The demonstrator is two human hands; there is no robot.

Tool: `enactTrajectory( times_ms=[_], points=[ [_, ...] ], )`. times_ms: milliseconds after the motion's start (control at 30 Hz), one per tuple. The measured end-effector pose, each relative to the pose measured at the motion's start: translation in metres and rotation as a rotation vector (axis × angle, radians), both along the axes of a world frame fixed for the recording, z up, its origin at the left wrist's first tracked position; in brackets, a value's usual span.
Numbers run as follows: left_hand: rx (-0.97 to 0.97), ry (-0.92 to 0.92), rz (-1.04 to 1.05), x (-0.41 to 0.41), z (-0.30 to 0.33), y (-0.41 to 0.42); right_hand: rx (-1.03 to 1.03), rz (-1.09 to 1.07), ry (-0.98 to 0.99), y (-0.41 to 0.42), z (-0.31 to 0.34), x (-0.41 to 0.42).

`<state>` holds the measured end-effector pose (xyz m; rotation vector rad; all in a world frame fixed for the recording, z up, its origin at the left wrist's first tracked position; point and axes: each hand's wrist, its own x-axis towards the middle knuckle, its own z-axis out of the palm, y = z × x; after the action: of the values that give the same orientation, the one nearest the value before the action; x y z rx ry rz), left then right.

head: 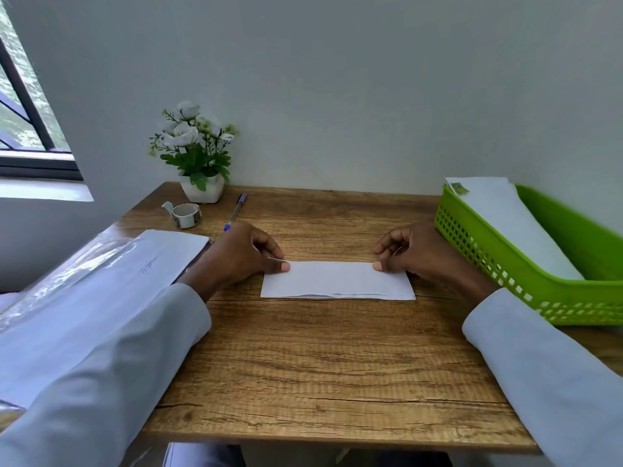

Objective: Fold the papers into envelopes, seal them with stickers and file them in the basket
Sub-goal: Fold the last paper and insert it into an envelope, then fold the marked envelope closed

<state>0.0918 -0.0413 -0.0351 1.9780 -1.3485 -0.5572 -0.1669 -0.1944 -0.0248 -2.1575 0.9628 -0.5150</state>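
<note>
Folded paper left of basket

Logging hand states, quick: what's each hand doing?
Left hand: pinching the folded paper at its far left corner.
Right hand: pinching its far right corner.

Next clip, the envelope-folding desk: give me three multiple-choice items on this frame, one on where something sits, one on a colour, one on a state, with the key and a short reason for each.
1. Where is the sticker roll?
A. inside the basket
B. on the table's far left, beside the flower pot
C. on the folded paper

2. What colour is the basket?
A. green
B. blue
C. black

3. How does the folded paper lie?
A. lifted clear of the table
B. crumpled into a ball
C. flat on the table, with the left hand and right hand at its far corners

Key: 1 B, the roll lies on the wood next to the white pot. 2 A, its perforated walls are bright green. 3 C, a thumb of each hand presses on a far corner.
</note>
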Motion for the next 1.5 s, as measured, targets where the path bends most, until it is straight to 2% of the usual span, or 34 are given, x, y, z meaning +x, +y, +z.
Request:
enactTrajectory(
  times_ms=[133,233,367,600,800,967,1167,1233,1333,1500],
  points=[
    [0.006,-0.06,-0.024,-0.002,0.004,0.004,-0.101,-0.005,0.065,0.001,0.006,0.0],
    [-0.024,-0.084,-0.06,-0.008,0.019,0.01,-0.169,-0.005,-0.035,0.01,0.021,0.009],
    [-0.081,-0.117,-0.033,-0.011,0.043,0.028,-0.19,0.146,-0.131,0.039,0.044,0.039],
    [-0.177,-0.23,0.135,0.033,0.049,0.083,-0.13,0.437,-0.092,0.095,0.058,0.125],
    [-0.055,-0.346,0.377,0.069,0.031,0.137,-0.101,0.557,0.102,0.122,0.042,0.189],
    [0.171,-0.435,0.467,0.07,0.017,0.152,-0.108,0.557,0.155,0.129,0.027,0.216],
    [0.409,-0.493,0.416,0.063,0.005,0.138,-0.091,0.523,0.147,0.126,0.019,0.224],
    [0.415,-0.506,0.429,0.062,0.005,0.133,-0.155,0.486,0.125,0.125,0.017,0.225],
    [0.4,-0.466,0.437,0.065,0.006,0.129,-0.355,0.373,0.12,0.121,0.012,0.229],
    [0.341,-0.394,0.426,0.07,0.005,0.126,-0.192,0.364,0.151,0.11,0.007,0.237]
  ],
)
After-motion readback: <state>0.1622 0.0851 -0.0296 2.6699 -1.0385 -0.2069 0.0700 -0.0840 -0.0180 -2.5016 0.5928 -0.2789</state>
